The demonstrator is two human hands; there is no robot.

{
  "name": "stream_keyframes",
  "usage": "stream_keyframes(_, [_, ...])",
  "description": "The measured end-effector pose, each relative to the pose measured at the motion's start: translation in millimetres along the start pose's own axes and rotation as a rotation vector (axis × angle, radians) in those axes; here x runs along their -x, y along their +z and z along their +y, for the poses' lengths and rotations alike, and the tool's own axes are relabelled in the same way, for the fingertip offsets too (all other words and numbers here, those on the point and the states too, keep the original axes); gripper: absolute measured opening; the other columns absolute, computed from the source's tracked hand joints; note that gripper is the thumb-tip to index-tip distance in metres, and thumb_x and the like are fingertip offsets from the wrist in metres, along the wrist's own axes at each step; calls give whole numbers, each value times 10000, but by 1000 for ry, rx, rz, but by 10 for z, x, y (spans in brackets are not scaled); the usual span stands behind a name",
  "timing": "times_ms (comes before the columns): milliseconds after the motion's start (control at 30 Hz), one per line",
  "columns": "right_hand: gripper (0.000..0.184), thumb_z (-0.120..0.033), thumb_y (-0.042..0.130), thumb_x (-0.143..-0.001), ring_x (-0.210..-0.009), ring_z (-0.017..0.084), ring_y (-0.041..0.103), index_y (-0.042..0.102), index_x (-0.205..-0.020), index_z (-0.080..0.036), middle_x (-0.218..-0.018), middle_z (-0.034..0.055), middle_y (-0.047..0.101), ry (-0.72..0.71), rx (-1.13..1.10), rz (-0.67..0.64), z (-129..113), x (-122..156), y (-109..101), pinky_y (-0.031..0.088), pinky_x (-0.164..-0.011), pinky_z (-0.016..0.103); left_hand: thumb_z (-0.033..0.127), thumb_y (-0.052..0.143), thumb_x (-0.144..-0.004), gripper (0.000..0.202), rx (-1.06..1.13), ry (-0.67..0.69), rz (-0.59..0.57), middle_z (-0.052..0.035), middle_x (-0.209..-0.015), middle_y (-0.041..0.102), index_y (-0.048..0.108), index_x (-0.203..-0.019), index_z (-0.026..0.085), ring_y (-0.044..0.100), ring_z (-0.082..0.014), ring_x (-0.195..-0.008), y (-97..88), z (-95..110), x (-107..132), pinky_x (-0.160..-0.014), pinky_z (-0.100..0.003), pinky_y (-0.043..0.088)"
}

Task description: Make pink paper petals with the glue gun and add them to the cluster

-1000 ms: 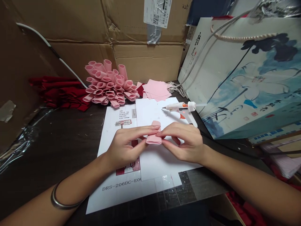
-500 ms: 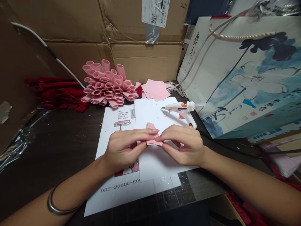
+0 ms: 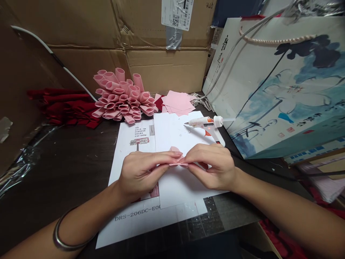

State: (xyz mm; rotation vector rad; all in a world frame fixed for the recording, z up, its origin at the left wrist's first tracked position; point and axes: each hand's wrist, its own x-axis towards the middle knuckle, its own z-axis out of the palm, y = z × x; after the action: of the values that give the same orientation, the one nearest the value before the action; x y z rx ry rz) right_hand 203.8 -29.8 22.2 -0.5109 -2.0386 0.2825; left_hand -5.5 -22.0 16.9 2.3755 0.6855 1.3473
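My left hand [image 3: 142, 169] and my right hand [image 3: 212, 165] meet over white paper sheets [image 3: 178, 187], both pinching a small pink paper piece [image 3: 176, 158] between thumb and fingers. The piece looks pressed nearly flat, with one rounded end sticking up behind my fingertips. A white glue gun [image 3: 207, 124] with an orange trigger lies just beyond my right hand, nozzle pointing left. Behind it sits a stack of pink paper squares [image 3: 179, 102].
A cluster of rolled pink paper petals [image 3: 121, 97] rests at the back centre, with red paper pieces [image 3: 64, 106] to its left. Cardboard boxes [image 3: 151, 43] form the back wall. A large painted gift bag [image 3: 283, 86] stands on the right. The table top [image 3: 67, 162] is dark.
My fingers have pressed the pink piece down, from a visible roll to a nearly flat fold. The hands stayed in place.
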Motion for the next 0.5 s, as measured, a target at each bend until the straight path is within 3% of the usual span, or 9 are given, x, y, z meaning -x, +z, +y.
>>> stream_keyframes(267, [144,-62,592,-835,-613,136,635,663,-900,-169,-718,36,700,52,1,-30,-24,9,-13,508,-524,246,66,643,-838,181,7,-39,-2,16,-915,775,734,-895,212,753,-148,-777,4,21,-6,-647,-163,606])
stream_keyframes(500, [113,-73,582,-856,-613,136,626,638,-858,-171,-697,27,676,59,11,-25,-41,11,-48,488,-537,251,129,676,-854,114,217,-191,75,-4,-949,770,745,-857,219,753,-178,-805,102,27,12,-752,-281,653])
